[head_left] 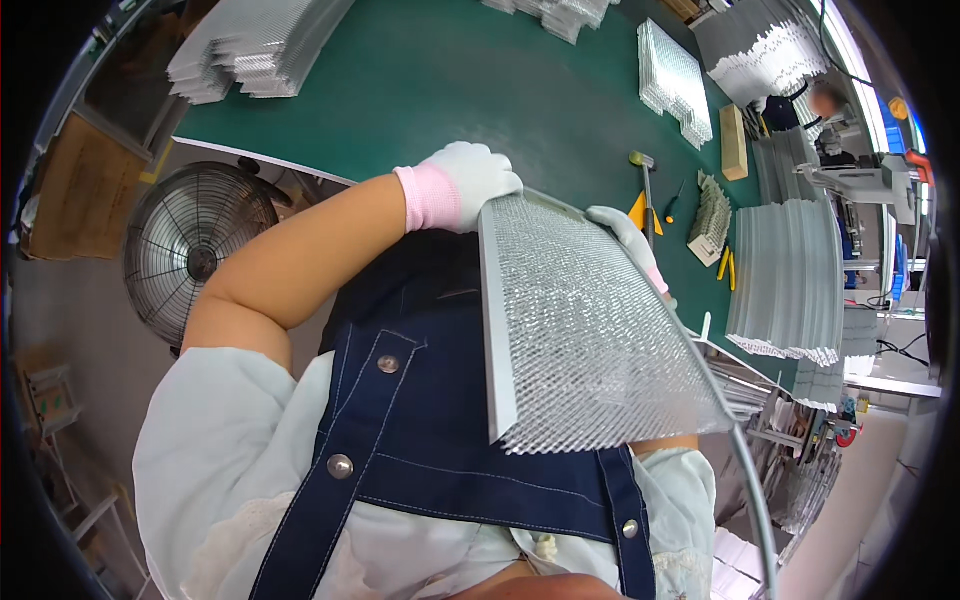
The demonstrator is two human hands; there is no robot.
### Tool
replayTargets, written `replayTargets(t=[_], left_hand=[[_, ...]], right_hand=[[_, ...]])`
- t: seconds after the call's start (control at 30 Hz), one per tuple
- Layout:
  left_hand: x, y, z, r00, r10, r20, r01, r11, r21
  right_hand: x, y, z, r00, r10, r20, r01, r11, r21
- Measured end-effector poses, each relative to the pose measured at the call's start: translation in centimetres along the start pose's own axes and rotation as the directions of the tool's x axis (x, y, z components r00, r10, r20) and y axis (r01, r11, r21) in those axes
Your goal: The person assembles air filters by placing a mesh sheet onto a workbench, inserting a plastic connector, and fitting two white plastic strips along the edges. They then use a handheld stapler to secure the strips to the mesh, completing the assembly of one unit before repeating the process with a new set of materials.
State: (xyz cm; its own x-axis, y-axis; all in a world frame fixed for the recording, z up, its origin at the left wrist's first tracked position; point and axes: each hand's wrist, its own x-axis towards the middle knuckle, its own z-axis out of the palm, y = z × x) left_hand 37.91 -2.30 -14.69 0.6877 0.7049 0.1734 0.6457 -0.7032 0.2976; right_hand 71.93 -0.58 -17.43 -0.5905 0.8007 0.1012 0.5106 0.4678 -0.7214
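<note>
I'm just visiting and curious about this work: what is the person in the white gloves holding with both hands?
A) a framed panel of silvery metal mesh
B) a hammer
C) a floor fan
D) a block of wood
A: the left hand and the right hand each grip the top edge of the framed mesh panel, held above the green table; the hammer lies untouched on the table.
</note>
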Motion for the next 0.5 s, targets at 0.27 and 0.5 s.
replayTargets(t=[0.27, 0.5], left_hand=[[0.6, -1.3, 1.2, 0.999, -0.031, 0.013, 0.032, 0.999, -0.007], [2.8, -4.5, 3.9, 0.945, -0.191, -0.265, 0.118, 0.957, -0.266]], right_hand=[[1.1, 0.6, -0.8, 0.988, -0.111, 0.104, 0.128, 0.976, -0.174], [1.7, 3.1, 0.6, 0.934, 0.312, -0.175, -0.241, 0.911, 0.335]])
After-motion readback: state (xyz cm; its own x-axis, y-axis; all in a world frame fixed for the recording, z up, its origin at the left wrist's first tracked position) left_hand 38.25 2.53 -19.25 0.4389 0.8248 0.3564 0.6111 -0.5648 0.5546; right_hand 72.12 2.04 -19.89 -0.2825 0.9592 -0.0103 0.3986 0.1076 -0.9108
